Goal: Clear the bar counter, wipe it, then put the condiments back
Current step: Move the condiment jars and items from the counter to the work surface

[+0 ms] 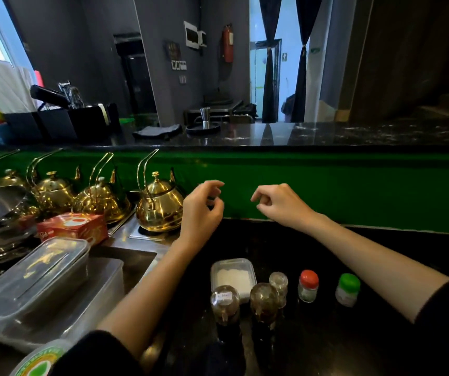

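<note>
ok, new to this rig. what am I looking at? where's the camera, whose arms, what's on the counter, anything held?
There is no robot here. One wide-angle camera sits on a person's head, looking forward and down, so the two bare arms are the wearer's own. The left hand and right hand hover over the dark lower counter with fingers loosely curled, and neither seems to hold anything.

Nearest the wearer stand the condiments: a tub of something white, two dark bottles, a clear jar, a red-capped jar and a green-capped jar. To the left are gold teapots, a red box and plastic boxes.

Beyond the green panel runs the raised bar counter. On it lie a cloth and a jigger on a tray.
</note>
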